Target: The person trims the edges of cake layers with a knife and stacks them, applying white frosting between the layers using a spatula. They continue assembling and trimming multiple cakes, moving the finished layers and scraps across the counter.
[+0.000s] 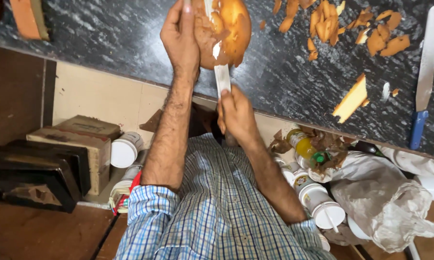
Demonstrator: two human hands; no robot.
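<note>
Dark speckled stone counter (130, 38) fills the upper view; person stands at its edge in a blue checked shirt (212, 212). On the shelf below: crumpled white plastic bags (385, 202) to the right, stacked cardboard boxes (82, 139) to the left, white lidded tubs (323, 207) between.

On the counter near the edge sits a round brown cake (226, 31), its crust partly cut away, pale inside showing. Left hand (181, 36) lies flat against the cake's side, fingers together, steadying it. Right hand (236, 113) is closed around the handle of a long knife (222, 77), blade running up into the cake.

A second knife with blue handle (426, 72) lies well apart at right. Nearer, a pale cake wedge (352, 98). Smallest: brown crust trimmings (352, 29) scattered beyond the cake.
</note>
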